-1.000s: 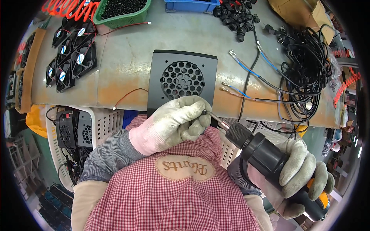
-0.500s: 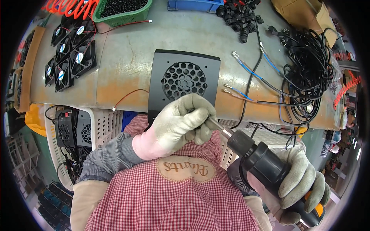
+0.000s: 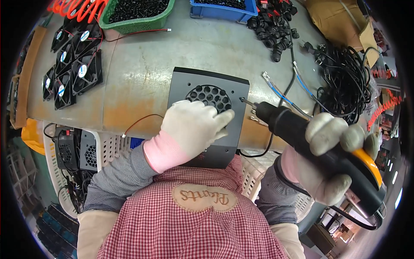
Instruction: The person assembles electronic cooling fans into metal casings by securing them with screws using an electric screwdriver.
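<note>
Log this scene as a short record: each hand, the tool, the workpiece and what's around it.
Left hand: gloved, on the dark grey grille panel, partly covering its round grille
Right hand: gloved, grip closed around an electric screwdriver
Bit: points at the panel's right side; contact unclear
Panel position: near end extends past the bench edge
Bench left: black cooling fans
Bench far side: green basket, blue bin, both holding small black parts
Bench right: coiled black cables
</note>
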`<state>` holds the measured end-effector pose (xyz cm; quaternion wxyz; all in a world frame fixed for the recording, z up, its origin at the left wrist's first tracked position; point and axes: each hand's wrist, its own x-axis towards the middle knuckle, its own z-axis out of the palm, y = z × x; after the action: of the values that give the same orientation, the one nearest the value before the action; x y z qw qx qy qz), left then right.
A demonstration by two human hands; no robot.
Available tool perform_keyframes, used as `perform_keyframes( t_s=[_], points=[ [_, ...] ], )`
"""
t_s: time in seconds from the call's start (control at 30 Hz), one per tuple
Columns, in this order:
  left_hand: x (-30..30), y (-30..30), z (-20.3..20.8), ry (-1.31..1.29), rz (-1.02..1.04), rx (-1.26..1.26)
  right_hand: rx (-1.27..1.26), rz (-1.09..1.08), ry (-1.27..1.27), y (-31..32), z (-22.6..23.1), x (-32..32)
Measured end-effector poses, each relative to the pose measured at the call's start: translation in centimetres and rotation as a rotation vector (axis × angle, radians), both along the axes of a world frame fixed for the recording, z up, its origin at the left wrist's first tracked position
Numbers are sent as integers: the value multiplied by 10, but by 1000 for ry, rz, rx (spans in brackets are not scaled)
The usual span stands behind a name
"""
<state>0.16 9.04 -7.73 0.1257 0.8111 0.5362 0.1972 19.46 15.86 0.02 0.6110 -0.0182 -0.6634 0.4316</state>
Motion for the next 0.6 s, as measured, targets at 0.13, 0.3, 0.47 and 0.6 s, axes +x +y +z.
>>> perform_keyframes(
  t_s=[0.13, 0.3, 0.47, 0.6],
  points=[
    [-1, 1, -2, 71, -25, 0, -40, 41, -92, 8, 2, -3],
    [-3, 2, -5, 25, -36, -8, -108, 79, -189, 15, 4, -15],
    [-4, 2, -8, -4, -39, -6, -176, 121, -282, 23, 7, -29],
    [-3, 4, -7, -26, -58, 17, -380, -46, -363, 23, 18, -32]
  ],
)
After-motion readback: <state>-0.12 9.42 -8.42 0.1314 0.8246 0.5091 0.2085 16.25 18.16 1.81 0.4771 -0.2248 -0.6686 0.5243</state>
